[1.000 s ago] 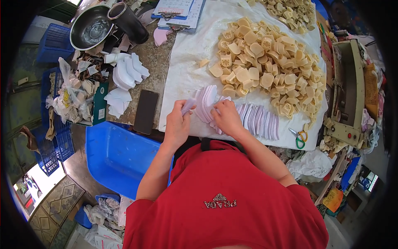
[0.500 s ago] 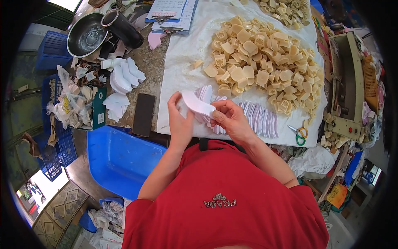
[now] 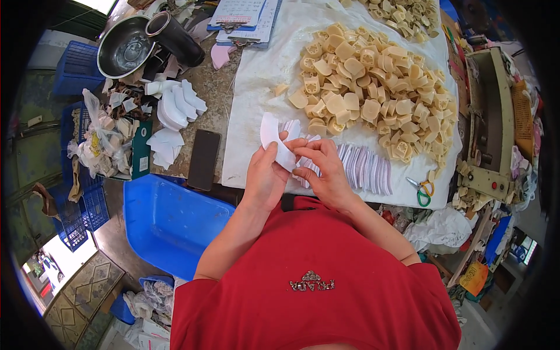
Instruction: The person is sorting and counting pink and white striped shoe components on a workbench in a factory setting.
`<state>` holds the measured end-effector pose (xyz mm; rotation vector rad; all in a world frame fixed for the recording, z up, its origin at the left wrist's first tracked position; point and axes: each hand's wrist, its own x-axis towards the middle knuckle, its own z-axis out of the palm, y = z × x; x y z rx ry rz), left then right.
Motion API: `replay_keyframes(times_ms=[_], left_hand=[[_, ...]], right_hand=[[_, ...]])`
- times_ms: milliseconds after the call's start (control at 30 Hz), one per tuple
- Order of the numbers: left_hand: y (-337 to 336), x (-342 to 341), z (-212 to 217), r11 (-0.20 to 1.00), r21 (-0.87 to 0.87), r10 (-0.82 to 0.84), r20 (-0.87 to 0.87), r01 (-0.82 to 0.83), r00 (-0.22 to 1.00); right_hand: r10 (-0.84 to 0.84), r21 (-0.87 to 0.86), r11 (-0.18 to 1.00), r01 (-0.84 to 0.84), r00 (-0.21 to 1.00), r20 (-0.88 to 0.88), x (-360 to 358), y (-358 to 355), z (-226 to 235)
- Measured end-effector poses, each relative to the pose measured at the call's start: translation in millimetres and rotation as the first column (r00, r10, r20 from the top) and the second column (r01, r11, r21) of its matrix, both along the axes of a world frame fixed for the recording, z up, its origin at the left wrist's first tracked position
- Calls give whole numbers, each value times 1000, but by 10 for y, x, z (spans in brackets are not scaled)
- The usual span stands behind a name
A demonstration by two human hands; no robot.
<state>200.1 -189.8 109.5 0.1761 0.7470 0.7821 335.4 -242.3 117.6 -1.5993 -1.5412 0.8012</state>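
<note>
A curved white strip point(image 3: 273, 135), maybe a thin stack of several, is held over the near edge of the cloth. My left hand point(image 3: 263, 179) closes on its lower part, thumb in front and fingers behind. Close against its right side, my right hand point(image 3: 325, 172) is bent, thumb and fingertips at the strip's lower end. Just behind the hands lie more curved white pieces point(image 3: 291, 126), partly hidden. A row of thin white and lilac pieces point(image 3: 367, 168) stands on edge to the right of my right hand.
A large heap of cream heel-shaped pieces point(image 3: 373, 81) covers the white cloth point(image 3: 251, 87). Scissors point(image 3: 421, 191) lie at the near right. A phone point(image 3: 204, 160), white cut pieces point(image 3: 175, 105) and a metal bowl point(image 3: 125, 48) are leftward; a blue tub point(image 3: 169, 216) stands below.
The strip has turned more upright, and its lower end has come down a little. My left hand has moved right, its fingers now behind the strip; my right hand has shifted slightly left.
</note>
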Motion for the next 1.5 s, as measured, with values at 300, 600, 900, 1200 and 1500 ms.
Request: replay_keyframes(times_ms=[300,600,900,1200,1500], left_hand=[[-44,6,17,995,39,-81,-132,87,988],[-95,24,13,979,33,-192,-156,200,969],[-117,-37,-105,858,197,-455,-138,474,880],[-187,7,206,685,190,-722,311,703,619],[-76,-1,-299,825,139,-513,-221,548,829]], right_hand=[[119,29,992,-119,993,18,14,37,21],[116,105,985,-139,974,197,33,106,-21],[141,-36,989,-140,990,11,169,97,-66],[-356,-21,907,421,791,498,1272,-619,-552],[438,-757,653,8,812,386,1676,-1879,-499]])
